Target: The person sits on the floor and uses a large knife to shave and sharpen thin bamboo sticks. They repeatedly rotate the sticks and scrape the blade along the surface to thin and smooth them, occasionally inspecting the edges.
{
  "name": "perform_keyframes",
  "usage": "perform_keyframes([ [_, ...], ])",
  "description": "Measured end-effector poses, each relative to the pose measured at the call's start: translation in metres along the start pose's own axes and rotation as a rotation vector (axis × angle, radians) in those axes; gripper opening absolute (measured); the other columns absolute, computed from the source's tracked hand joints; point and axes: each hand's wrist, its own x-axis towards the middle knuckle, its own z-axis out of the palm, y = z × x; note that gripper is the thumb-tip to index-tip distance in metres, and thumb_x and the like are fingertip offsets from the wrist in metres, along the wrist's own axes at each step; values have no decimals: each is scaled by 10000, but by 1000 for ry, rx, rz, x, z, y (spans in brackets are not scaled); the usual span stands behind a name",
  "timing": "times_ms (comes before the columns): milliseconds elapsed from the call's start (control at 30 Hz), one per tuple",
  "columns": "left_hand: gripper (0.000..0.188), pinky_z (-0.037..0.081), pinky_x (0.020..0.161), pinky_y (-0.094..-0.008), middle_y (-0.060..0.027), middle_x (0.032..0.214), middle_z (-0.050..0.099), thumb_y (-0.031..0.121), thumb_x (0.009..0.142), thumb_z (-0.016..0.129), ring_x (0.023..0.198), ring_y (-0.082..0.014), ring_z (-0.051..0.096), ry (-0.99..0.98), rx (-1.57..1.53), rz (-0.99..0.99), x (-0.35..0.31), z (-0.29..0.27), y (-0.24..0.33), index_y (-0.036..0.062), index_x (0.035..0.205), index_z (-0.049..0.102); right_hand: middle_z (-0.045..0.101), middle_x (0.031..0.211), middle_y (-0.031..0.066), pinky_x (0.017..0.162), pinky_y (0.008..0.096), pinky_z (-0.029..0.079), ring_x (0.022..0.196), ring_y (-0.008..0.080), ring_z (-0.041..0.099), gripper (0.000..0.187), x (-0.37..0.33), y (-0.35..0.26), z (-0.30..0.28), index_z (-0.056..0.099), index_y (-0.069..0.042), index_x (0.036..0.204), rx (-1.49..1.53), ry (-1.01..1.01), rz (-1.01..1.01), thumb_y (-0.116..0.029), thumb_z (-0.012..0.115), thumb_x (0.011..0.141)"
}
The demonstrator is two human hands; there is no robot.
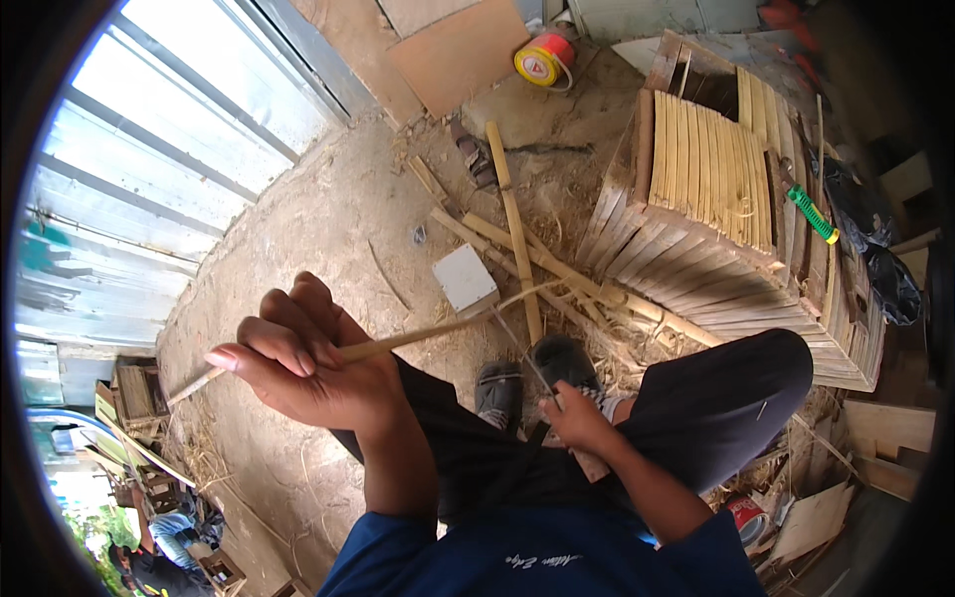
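From my remote seat I'm watching the left hand (pixel 313 368) closing its fingers around a thin strip (pixel 428 337), thumb lying along it, probably to keep its length from twisting. The strip is slanting from left of centre to the middle of the frame, its far end reaching over the floor (pixel 298 239). The right hand's grip is wrapping snugly round a knife (pixel 538 372) at lower centre, the blade pointing up and left so that, I'm judging, its edge can meet the strip; whether they're touching I cannot tell. The knees are spreading apart, seemingly giving both hands room. Poles (pixel 512 219) are lying crossed beyond the shoes (pixel 567 363), and a green-handled tool (pixel 814 214) is resting on the slatted box (pixel 706 179) at upper right, perhaps for easy reach.
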Motion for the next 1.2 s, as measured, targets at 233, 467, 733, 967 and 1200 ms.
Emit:
perform_keyframes([
  [233,587,254,535,-224,46,536,358,426,1121,304,435,-32,264,-128,-93,-5,-13,2,4,169,606,417,688,874,256,575,444,562,641,305,715,340,3,18,22,492,19,1177,89,34,-35,-229,608,975],
  [467,605,278,560,-232,57,499,349,488,1111,228,417,-43,245,-144,-75,-36,-10,8,-3,189,622,422,692,837,229,606,477,577,671,345,723,394,-20,-16,11,460,-18,1290,217,-78,90,-171,609,959],
  [733,585,275,579,-249,50,544,344,430,1122,296,457,-39,255,-186,-65,-32,2,1,-6,168,612,415,682,976,316,803,545,544,915,499,677,438,-6,-11,11,473,19,1317,-131,138,-229,-188,605,953],
  [967,586,266,568,-240,48,542,353,428,1122,300,450,-37,261,-190,-90,-3,-4,10,-6,164,613,421,673,935,343,813,572,517,940,539,648,386,3,2,10,496,22,1196,-233,152,-120,-235,637,946],
  [1200,579,257,559,-239,52,526,323,407,1123,317,452,-39,248,-138,-40,13,-3,6,-7,159,610,419,683,871,307,689,536,552,790,483,697,389,-8,-11,15,484,24,1219,-259,161,-138,-224,632,958],
])
